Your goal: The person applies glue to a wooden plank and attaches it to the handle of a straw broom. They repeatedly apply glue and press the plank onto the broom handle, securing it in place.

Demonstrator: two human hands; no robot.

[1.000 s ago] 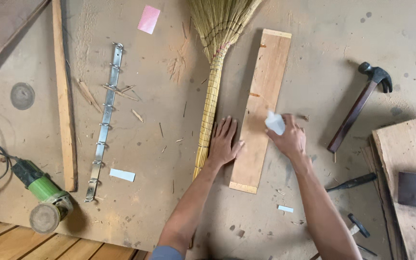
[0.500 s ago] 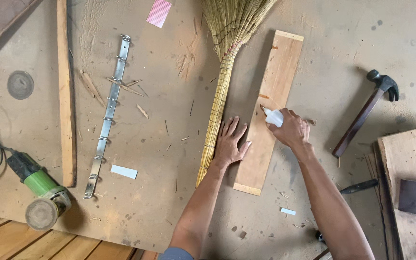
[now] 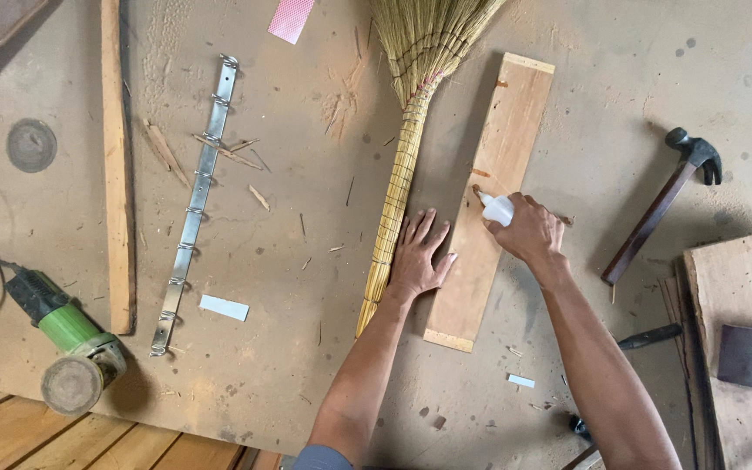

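The right hand (image 3: 528,231) covers most of the small white bottle (image 3: 498,210), so only its nozzle end shows. The broom (image 3: 411,130) loses its bristle tips past the top edge. The angle grinder's (image 3: 67,335) cord runs off the left edge.

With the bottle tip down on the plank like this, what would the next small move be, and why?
Probably draw the small white bottle further along the wooden plank, squeezing as it goes. The right hand holds it with the nozzle tipped down at the plank's middle, the left hand lies flat on the plank's near left edge and steadies it, and most of the plank's face looks bare.
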